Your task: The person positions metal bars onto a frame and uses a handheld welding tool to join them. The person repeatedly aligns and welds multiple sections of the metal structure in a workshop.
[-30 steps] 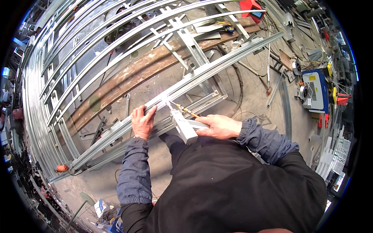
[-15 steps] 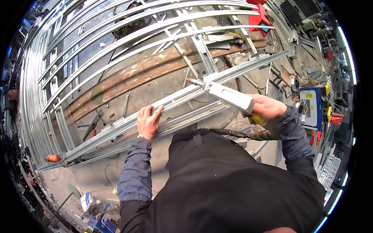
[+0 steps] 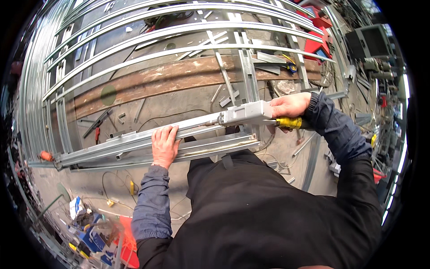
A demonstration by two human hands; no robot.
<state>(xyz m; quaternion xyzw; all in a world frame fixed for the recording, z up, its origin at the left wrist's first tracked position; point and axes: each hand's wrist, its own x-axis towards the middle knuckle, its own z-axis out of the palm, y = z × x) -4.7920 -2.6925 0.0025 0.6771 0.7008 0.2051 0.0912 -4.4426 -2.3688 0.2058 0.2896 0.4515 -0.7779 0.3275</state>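
My left hand (image 3: pixel 164 145) holds a long silver metal rail (image 3: pixel 109 149), fingers curled over its top edge. My right hand (image 3: pixel 292 107) is wrapped round a welding gun (image 3: pixel 247 113) with a grey box-shaped body, a yellow-and-black grip and a thin pointed tip. The gun lies nearly level along the rail, its tip pointing left toward my left hand; whether it touches the metal I cannot tell. A second, shorter rail (image 3: pixel 215 149) runs close to my body. Some of my right fingers are hidden behind the gun.
Beyond the rail spreads a frame of long curved-looking metal bars (image 3: pixel 179 52). A stained brown plank (image 3: pixel 152 77) lies under it. Red boxes (image 3: pixel 315 44) stand at the far right, near a yellow-and-blue tape measure (image 3: pixel 291 68). An orange clamp-like piece (image 3: pixel 46 155) sits at the rail's left end. Cables cross the floor.
The welding gun has swung lower and left, from raised and tilted to nearly level along the rail. My left hand keeps its hold. The whole view has turned slightly.
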